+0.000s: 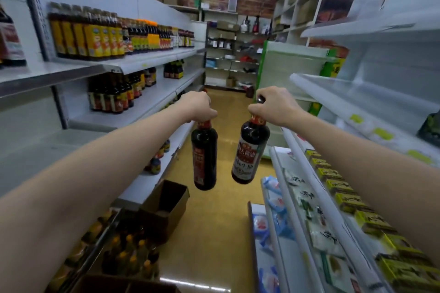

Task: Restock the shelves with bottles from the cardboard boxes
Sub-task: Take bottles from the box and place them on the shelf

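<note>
Left of both grips: white shelving point(152, 64), rows of dark and yellow-labelled bottles point(95, 35) on upper tiers. Right of both grips: second shelving run point(371, 107), upper tiers mostly bare, lower tiers with yellow-green packets point(342, 188). Below left grip, on yellow floor point(214, 233): open cardboard box point(166, 207), tilted against shelf base. Nearer still, bottom edge: another box point(114, 285), contents unclear.

Left hand point(196, 106) clamped around neck of dark bottle point(204, 157), hanging straight down, red label side-on. Right hand point(273, 107) clamped on neck of second dark bottle point(250, 152), cap showing above fingers, body tilted inward, white-and-red label facing camera. Bottles close, not touching, both in mid-air above aisle.
</note>
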Tool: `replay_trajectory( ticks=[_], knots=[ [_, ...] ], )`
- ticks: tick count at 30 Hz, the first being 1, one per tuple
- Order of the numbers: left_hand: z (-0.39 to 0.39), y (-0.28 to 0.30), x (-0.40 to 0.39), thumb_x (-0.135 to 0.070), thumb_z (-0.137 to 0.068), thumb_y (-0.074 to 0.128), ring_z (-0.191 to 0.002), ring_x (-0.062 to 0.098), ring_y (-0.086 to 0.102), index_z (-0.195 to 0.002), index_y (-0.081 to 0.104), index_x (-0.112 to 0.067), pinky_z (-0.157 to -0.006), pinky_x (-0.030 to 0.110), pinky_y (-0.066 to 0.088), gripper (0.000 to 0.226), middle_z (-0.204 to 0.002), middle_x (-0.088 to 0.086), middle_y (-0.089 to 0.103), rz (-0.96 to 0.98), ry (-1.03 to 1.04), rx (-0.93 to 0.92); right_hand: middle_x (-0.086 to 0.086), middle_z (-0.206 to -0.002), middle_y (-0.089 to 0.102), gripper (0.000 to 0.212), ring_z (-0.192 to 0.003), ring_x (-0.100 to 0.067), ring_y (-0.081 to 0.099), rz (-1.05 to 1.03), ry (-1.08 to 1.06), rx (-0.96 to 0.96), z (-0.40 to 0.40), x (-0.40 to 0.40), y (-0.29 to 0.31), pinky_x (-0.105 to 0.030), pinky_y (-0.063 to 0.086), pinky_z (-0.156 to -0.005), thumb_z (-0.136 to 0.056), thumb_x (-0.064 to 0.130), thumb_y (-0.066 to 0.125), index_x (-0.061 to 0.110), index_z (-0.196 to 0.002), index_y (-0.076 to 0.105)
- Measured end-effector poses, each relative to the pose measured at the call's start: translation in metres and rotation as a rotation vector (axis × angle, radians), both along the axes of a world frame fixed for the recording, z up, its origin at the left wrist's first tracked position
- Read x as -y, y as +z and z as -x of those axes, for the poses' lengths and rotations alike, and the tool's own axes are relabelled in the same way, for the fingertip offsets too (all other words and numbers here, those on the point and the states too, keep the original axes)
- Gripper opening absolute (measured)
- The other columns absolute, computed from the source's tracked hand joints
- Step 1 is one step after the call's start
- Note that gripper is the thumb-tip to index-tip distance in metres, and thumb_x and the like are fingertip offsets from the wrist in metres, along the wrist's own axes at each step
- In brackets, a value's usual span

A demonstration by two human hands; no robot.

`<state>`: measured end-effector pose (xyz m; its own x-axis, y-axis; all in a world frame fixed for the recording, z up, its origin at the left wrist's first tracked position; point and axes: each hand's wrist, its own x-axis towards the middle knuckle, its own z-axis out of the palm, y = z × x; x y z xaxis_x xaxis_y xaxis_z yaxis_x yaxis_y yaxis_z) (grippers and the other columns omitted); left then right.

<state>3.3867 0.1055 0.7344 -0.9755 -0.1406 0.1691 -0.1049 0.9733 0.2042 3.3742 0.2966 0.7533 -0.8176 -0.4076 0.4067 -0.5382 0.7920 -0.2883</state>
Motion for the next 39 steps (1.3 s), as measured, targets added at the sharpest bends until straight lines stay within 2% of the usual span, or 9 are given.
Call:
replay_trajectory(
  ticks=[3, 6, 9, 11, 17, 22, 31, 35, 39],
  knots=[
    [0.025, 0.002, -0.012, -0.029, -0.094, 0.048, -0.047, 0.018, 0.043, -0.065, 0.040, -0.011, -0.042, 0.025, 0.033, 0.035, -0.057, 0.003, 0.041, 0.044, 0.002, 0.036, 0.000, -0.069, 0.047, 0.030, -0.074, -0.023, 0.048, 0.021, -0.008, -0.001, 0.029, -0.006, -0.001, -0.030, 0.036, -0.058, -0.084, 0.028, 0.060, 0.018, -0.062, 0.044],
    [0.062, 0.007, -0.013, -0.028, -0.091, 0.050, -0.047, 0.017, 0.040, -0.063, 0.041, -0.011, -0.043, 0.025, 0.032, 0.034, -0.057, 0.003, 0.040, 0.065, 0.002, 0.052, -0.002, -0.071, 0.048, 0.028, -0.073, -0.022, 0.048, 0.041, -0.003, 0.010, 0.066, -0.006, -0.002, -0.034, 0.041, -0.065, -0.084, 0.028, 0.061, 0.017, -0.062, 0.045],
    [0.110, 0.009, -0.006, -0.028, -0.089, 0.052, -0.046, 0.017, 0.038, -0.061, 0.038, -0.012, -0.043, 0.025, 0.031, 0.036, -0.056, 0.002, 0.039, 0.057, 0.011, 0.059, 0.000, -0.064, 0.043, 0.033, -0.060, -0.015, 0.039, 0.047, 0.009, 0.012, 0.112, 0.002, -0.005, -0.030, 0.032, -0.053, -0.083, 0.026, 0.061, 0.016, -0.060, 0.039],
    [0.147, 0.007, 0.003, -0.028, -0.089, 0.052, -0.046, 0.016, 0.037, -0.061, 0.039, -0.012, -0.043, 0.025, 0.030, 0.035, -0.056, 0.002, 0.040, 0.047, 0.019, 0.054, 0.001, -0.064, 0.042, 0.034, -0.057, -0.013, 0.037, 0.030, 0.023, 0.002, 0.149, 0.013, -0.008, -0.029, 0.029, -0.050, -0.083, 0.026, 0.061, 0.016, -0.059, 0.038],
    [0.276, 0.014, 0.039, -0.028, -0.091, 0.052, -0.046, 0.016, 0.036, -0.062, 0.036, -0.012, -0.043, 0.024, 0.029, 0.036, -0.055, 0.002, 0.038, 0.069, 0.004, 0.050, 0.002, -0.061, 0.040, 0.034, -0.060, -0.018, 0.041, -0.038, 0.045, 0.023, 0.283, 0.056, -0.002, -0.029, 0.030, -0.053, -0.081, 0.029, 0.059, 0.019, -0.059, 0.036],
    [0.386, 0.027, 0.063, -0.028, -0.090, 0.051, -0.045, 0.014, 0.029, -0.060, 0.035, -0.014, -0.043, 0.023, 0.021, 0.038, -0.054, 0.000, 0.033, 0.139, -0.014, 0.022, -0.001, -0.062, 0.043, 0.033, -0.059, -0.019, 0.042, 0.000, 0.009, 0.031, 0.390, 0.078, 0.012, -0.030, 0.034, -0.056, -0.080, 0.028, 0.060, 0.015, -0.059, 0.039],
    [0.581, -0.009, 0.116, -0.031, -0.091, 0.053, -0.043, 0.015, 0.030, -0.057, 0.037, -0.014, -0.041, 0.024, 0.023, 0.041, -0.052, 0.000, 0.034, 0.127, 0.049, 0.126, -0.001, -0.064, 0.046, 0.029, -0.061, -0.020, 0.045, -0.048, 0.057, 0.064, 0.596, 0.118, -0.031, -0.031, 0.035, -0.058, -0.080, 0.030, 0.059, 0.016, -0.062, 0.041],
    [0.664, 0.000, 0.132, -0.025, -0.089, 0.051, -0.044, 0.017, 0.033, -0.060, 0.038, -0.012, -0.042, 0.023, 0.029, 0.035, -0.054, 0.003, 0.038, 0.099, 0.107, 0.186, -0.001, -0.063, 0.046, 0.030, -0.057, -0.018, 0.044, -0.094, 0.108, 0.065, 0.696, 0.142, -0.029, -0.029, 0.032, -0.053, -0.080, 0.032, 0.059, 0.016, -0.063, 0.041],
    [0.739, 0.018, 0.157, -0.029, -0.093, 0.050, -0.043, 0.017, 0.035, -0.058, 0.038, -0.011, -0.043, 0.023, 0.031, 0.041, -0.052, 0.002, 0.038, 0.093, 0.157, 0.170, -0.001, -0.064, 0.043, 0.033, -0.056, -0.018, 0.040, -0.099, 0.175, 0.019, 0.784, 0.172, -0.011, -0.029, 0.028, -0.051, -0.083, 0.032, 0.059, 0.015, -0.064, 0.038]
  ],
)
